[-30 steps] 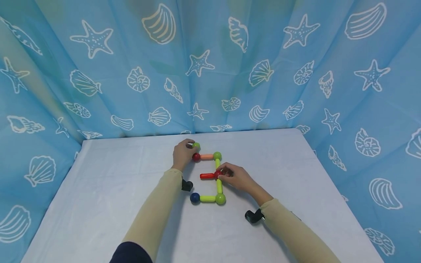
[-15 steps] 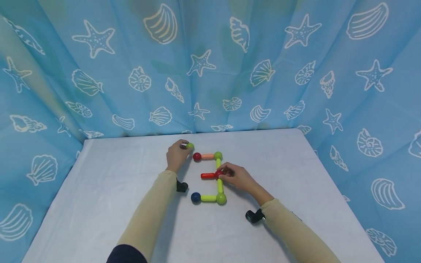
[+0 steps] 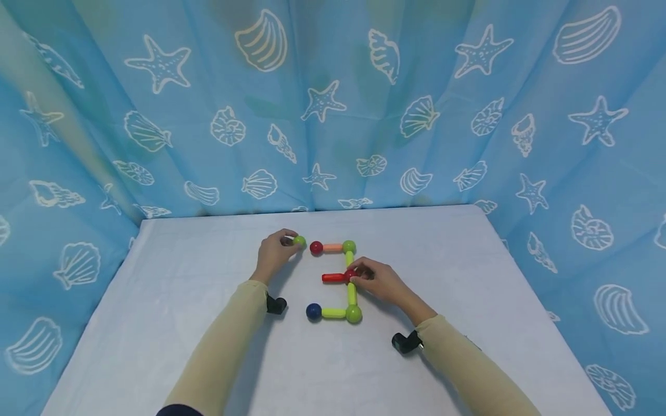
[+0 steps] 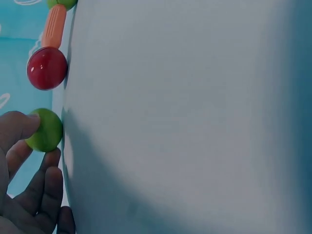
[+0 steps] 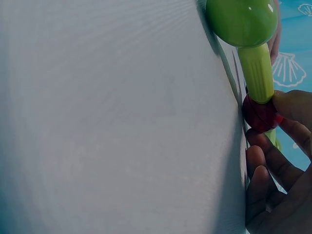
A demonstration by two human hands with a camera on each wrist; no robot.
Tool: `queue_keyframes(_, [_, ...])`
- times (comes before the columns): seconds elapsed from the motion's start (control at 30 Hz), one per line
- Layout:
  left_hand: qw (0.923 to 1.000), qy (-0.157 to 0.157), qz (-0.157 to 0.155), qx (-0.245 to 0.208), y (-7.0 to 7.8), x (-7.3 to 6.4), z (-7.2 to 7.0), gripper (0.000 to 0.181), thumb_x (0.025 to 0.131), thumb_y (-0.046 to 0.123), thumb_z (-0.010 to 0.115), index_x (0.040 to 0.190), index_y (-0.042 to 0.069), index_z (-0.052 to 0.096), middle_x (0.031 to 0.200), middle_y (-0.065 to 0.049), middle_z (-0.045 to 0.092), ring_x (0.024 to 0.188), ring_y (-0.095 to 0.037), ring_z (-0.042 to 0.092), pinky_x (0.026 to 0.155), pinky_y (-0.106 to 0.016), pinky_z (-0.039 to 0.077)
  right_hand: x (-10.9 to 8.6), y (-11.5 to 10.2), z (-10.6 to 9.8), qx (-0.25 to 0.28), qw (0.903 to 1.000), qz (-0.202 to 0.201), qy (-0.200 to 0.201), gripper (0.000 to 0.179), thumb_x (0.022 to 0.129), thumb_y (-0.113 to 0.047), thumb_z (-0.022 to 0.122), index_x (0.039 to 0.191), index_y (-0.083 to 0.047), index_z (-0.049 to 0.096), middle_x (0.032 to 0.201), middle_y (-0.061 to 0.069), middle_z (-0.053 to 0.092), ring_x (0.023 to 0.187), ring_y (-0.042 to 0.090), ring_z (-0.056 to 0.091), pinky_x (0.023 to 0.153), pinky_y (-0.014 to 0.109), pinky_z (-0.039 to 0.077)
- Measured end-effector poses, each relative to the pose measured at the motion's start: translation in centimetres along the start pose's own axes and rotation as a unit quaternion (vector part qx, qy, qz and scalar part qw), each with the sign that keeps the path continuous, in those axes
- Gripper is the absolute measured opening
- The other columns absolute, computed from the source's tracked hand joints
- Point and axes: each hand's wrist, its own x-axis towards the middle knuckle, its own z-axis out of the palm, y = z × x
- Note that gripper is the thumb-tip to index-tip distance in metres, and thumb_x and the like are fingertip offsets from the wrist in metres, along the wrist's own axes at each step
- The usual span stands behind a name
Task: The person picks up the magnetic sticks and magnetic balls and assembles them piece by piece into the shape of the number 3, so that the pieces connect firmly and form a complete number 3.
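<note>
My left hand point(image 3: 274, 254) pinches a loose green ball point(image 4: 48, 130) between thumb and fingers, left of the red ball point(image 3: 316, 248) and apart from it. That red ball ends an orange rod point(image 3: 333, 248), which joins a far green ball point(image 3: 349, 247). My right hand point(image 3: 382, 282) grips the middle red ball point(image 5: 261, 114) of the joined shape. From this ball a red rod point(image 3: 333, 278) points left, and yellow-green rods point(image 3: 352, 294) run to the far green ball and the near green ball point(image 3: 354, 314). A yellow-green rod point(image 3: 333, 313) links the near one to a dark blue ball point(image 3: 314, 312).
A white cloth covers the table point(image 3: 156, 300). Behind and beside it hangs a blue curtain point(image 3: 333, 144) with shells and starfish. Black wrist cameras stick out from the left sleeve point(image 3: 218, 346) and the right sleeve point(image 3: 468, 364).
My left hand has drawn the green ball left, away from beside the red ball, then slightly nearer to me. My right hand stays on the middle red ball. The head view has shifted slightly.
</note>
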Motion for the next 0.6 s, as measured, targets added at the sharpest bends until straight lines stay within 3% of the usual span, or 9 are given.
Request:
queue_keyframes(0.3, [0.9988,-0.028,0.039,0.009,-0.9,-1.5,-0.7,0.032,0.09,0.023,0.076,0.12,0.012,0.072,0.107,-0.01,0.073,0.098,-0.027,0.066,0.085,-0.042,0.052,0.0,0.0,0.0,0.002,1.0,0.003,0.002,0.026,0.096,-0.023,0.072,0.121,-0.022,0.067,0.099,-0.004,0.064,0.091,0.017,0.056,0.081,0.032,0.049])
queue_keyframes(0.6, [0.9961,-0.07,0.052,0.009,-1.3,-4.4,-1.1,0.029,0.089,0.022,0.079,0.117,0.017,0.073,0.102,-0.003,0.071,0.093,-0.02,0.063,0.081,-0.037,0.052,-0.1,-0.2,0.2,-0.001,1.0,0.002,0.005,0.027,0.096,-0.021,0.072,0.122,-0.021,0.067,0.1,-0.003,0.064,0.092,0.017,0.056,0.082,0.033,0.05])
